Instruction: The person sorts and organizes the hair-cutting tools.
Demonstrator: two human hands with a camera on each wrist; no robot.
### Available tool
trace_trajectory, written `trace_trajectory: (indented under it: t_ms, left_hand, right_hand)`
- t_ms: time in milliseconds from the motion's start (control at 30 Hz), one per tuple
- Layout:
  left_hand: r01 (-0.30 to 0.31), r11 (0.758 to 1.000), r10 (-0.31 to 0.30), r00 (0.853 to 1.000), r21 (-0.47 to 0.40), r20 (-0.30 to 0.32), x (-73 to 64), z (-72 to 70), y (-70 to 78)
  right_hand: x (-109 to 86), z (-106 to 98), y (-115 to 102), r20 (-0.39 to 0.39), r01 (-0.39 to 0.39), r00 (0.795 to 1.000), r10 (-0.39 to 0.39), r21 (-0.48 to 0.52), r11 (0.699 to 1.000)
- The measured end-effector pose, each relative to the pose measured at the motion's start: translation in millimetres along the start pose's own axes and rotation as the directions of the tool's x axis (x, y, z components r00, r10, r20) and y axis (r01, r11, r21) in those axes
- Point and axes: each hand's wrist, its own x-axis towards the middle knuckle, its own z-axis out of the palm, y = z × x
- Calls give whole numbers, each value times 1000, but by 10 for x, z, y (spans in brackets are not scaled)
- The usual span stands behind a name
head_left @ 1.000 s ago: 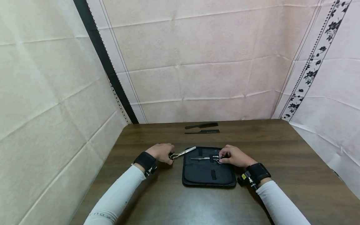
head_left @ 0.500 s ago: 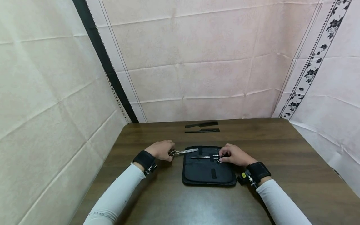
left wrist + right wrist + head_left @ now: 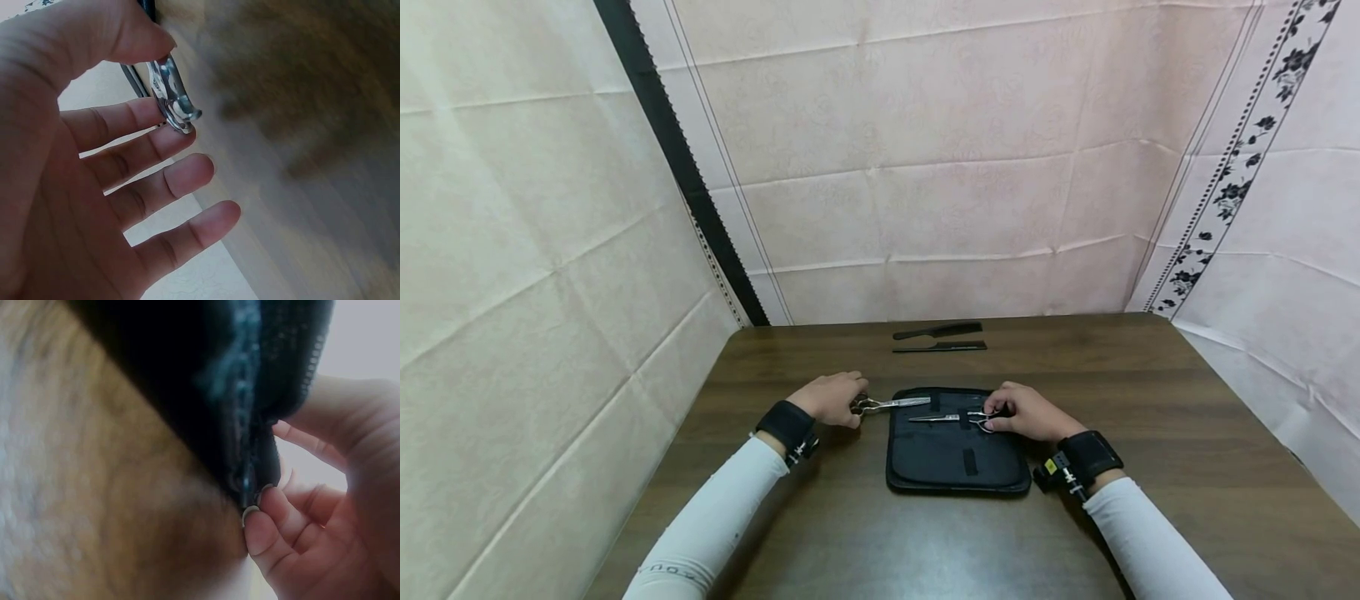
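Note:
My left hand pinches a pair of silver scissors by the handles, thumb against forefinger side. Their broad blade points right, over the top left of a black zip case, close to an elastic loop. In the left wrist view the shiny finger ring sits between thumb and fingertips, the other fingers spread. A second pair of scissors lies across the case, its blades pointing left through a loop. The thumb and forefinger of my right hand hold its handles. In the right wrist view the case edge hides the thumb tip.
Two black combs lie side by side at the far edge of the brown wooden table. Another elastic loop shows lower on the case. Pale cloth hangs around the table on the back and both sides.
The scissors in my left hand have turned from slanting up to nearly level, the blade tip moving slightly right over the case. My right hand and its scissors stay put.

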Motion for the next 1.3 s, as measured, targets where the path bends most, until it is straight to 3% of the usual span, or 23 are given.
trace_trajectory:
  t_ms: [433, 1300]
  left_hand:
    - [-4, 1000, 4, 1000, -5, 12, 44, 18, 45]
    - [-57, 998, 57, 998, -22, -28, 114, 24, 92]
  right_hand:
    - [-5, 6, 5, -3, 4, 1000, -4, 11, 1000]
    - [6, -12, 54, 8, 5, 1000, -5, 2, 1000]
